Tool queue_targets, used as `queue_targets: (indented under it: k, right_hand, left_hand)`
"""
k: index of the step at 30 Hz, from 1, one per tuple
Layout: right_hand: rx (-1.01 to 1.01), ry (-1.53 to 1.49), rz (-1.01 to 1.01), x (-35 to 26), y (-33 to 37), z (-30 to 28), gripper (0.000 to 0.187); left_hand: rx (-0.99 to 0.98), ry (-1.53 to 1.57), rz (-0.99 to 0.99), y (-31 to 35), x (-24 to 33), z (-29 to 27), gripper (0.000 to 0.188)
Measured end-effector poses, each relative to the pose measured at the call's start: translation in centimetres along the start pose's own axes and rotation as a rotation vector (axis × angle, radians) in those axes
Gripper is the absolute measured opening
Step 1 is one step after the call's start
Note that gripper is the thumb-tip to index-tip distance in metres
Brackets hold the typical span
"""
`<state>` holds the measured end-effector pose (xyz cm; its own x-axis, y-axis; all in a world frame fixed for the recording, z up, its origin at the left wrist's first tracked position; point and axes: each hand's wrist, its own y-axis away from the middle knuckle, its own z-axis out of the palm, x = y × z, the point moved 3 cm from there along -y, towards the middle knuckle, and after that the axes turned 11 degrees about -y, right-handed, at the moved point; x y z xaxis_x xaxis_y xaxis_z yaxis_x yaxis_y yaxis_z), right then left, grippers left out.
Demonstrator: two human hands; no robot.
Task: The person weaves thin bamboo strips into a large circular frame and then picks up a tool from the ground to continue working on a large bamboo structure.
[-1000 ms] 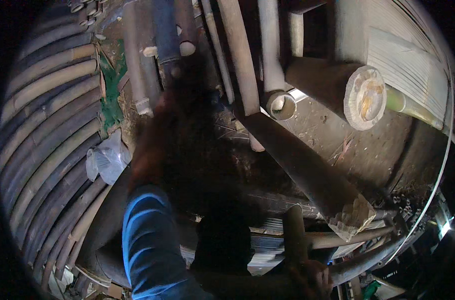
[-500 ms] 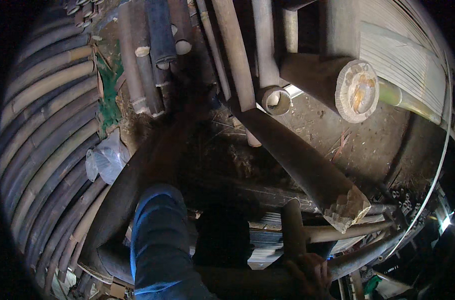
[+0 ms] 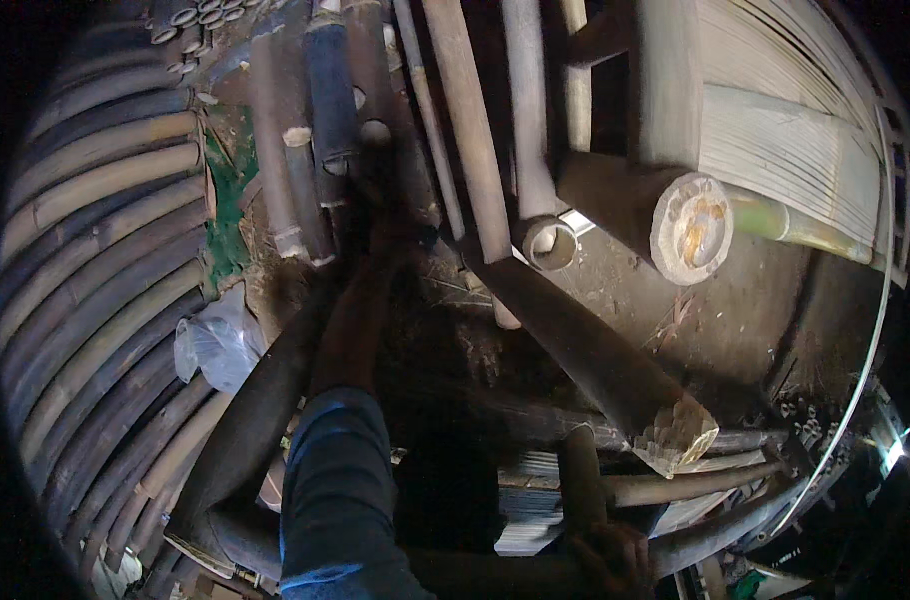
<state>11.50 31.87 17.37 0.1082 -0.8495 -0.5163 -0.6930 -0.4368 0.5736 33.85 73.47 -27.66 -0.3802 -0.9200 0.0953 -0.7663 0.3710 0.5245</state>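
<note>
My left arm, in a blue sleeve, reaches forward past a dark squared timber. Deep shadow covers my left hand [image 3: 383,215], close to the ends of several dark bamboo poles [image 3: 372,75]; its fingers cannot be made out. Low in the picture, my right hand [image 3: 615,556] is closed round a thick bamboo pole [image 3: 700,545], beside a short upright pole stub [image 3: 579,470]. Between the hands slants a dark squared beam [image 3: 585,345] with a rough-hewn pale end. A hollow bamboo pole [image 3: 528,110] stands beyond it.
A large log [image 3: 691,230] with a pale cut end juts out at the right. Long bamboo poles [image 3: 105,220] lie stacked along the left. A clear plastic bag [image 3: 218,340] rests near a green cloth [image 3: 228,215]. A thin pale cane [image 3: 868,360] curves down the right side.
The view has shifted, so most things sit lower in the picture. My left forearm shows more of its bare part, still reaching forward. My right hand stays on the pole.
</note>
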Motion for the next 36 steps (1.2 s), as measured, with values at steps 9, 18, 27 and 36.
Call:
queue_targets:
  k: [9, 18, 27, 36]
  right_hand:
    - [0.031, 0.027, 0.004, 0.7, 1.4, 0.2, 0.052]
    - [0.026, 0.107, 0.053, 3.7, 6.1, 3.0, 0.054]
    - [-0.1, 0.128, 0.044, 7.2, 5.5, 2.4, 0.066]
    - [0.027, -0.046, -0.033, -5.7, -3.8, -3.9, 0.069]
  left_hand:
    - [-0.07, 0.054, -0.032, 0.2, -2.9, -2.5, 0.049]
    - [-0.209, 0.192, -0.192, 7.7, -14.9, -10.1, 0.051]
    - [-0.213, 0.599, -0.503, 25.0, -26.6, -21.5, 0.053]
    - [0.453, 1.166, -0.79, 50.8, -25.9, -8.4, 0.045]
